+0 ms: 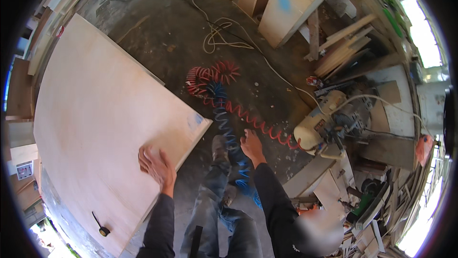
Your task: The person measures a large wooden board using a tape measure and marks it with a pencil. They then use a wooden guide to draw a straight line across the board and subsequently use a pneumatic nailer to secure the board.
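Observation:
My left hand [157,166] lies palm down with fingers apart on a large pale plywood panel [109,100], close to its right edge. No object is under or between those fingers that I can make out. The panel has a small blue smudge near its right corner. On its lower part rests a dark tape measure [103,231] with a bit of blade out. My right hand [253,147] hovers over the floor, right of the panel's corner, its fingers loosely bent and apart with nothing visible in them. Below it runs a blue coiled air hose [220,115].
A red coiled hose [253,119] leads to a cream air compressor [312,129] on the right. A pale cable [248,43] crosses the concrete floor. Wooden boxes [291,7] stand at the far right, and scrap wood [377,220] is piled at the lower right. My legs [205,201] are below.

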{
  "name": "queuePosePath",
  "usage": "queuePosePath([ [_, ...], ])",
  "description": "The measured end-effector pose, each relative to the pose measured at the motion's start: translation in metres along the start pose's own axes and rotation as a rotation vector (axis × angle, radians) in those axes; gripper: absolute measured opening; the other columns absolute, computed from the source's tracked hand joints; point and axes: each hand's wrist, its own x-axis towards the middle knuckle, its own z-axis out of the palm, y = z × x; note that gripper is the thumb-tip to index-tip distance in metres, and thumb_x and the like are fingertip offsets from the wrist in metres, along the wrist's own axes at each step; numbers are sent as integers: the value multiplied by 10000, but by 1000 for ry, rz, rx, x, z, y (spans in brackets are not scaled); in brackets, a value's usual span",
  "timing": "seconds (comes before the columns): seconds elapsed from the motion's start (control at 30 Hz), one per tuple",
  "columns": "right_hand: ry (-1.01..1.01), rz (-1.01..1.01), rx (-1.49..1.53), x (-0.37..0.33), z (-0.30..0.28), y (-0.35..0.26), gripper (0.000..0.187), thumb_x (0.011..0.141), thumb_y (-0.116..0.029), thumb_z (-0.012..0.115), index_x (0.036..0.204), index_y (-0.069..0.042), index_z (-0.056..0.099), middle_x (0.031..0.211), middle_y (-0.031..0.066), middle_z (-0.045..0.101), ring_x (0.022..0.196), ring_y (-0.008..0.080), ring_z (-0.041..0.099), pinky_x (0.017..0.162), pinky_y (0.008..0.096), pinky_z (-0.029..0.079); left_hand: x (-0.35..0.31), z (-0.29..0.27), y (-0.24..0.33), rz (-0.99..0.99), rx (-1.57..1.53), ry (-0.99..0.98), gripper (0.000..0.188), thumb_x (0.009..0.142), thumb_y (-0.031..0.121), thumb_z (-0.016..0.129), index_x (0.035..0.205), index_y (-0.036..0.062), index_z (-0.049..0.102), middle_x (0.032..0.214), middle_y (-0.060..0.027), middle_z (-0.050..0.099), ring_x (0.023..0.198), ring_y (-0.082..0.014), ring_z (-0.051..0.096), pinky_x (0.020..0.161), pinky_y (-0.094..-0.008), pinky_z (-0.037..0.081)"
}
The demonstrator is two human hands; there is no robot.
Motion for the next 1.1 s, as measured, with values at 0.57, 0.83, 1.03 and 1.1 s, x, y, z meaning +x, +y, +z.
queuePosePath([
  [0.57, -268, -609, -763, 291, 165, -51, 423, 891, -332, 672, 1291, -199, 644, 1497, 127, 468, 1366, 398, 433, 945, 659, 436, -5, -19, 3, -116, -10, -260, 453, 1013, 305, 433, 1301, -42, 388, 1483, -322, 276, 1376, -445, 273, 1127, -588, 229],
  [0.83, -239, -90, -676, 266, -22, 113, 455, 859, -433, 660, 1226, -165, 688, 1274, 106, 654, 1155, 285, 616, 982, 464, 472, -6, -28, -3, -111, 13, -270, 477, 982, 291, 475, 1328, -28, 393, 1467, -343, 316, 1359, -459, 294, 1117, -589, 231],
  [1.03, -135, 240, -979, 158, -211, 233, 564, 864, -309, 703, 1391, -158, 567, 1412, 203, 536, 1227, 391, 557, 1017, 530, 451, -9, -25, 3, -92, 5, -290, 501, 971, 270, 536, 1345, -29, 390, 1479, -324, 323, 1347, -491, 307, 1090, -610, 223],
  [1.1, -90, 167, -963, 111, -201, 213, 513, 862, -247, 670, 1339, -76, 593, 1380, 248, 551, 1235, 419, 553, 1032, 515, 454, -8, -25, -1, -96, 9, -286, 519, 970, 292, 556, 1348, -27, 399, 1482, -313, 331, 1349, -498, 314, 1080, -616, 226],
])
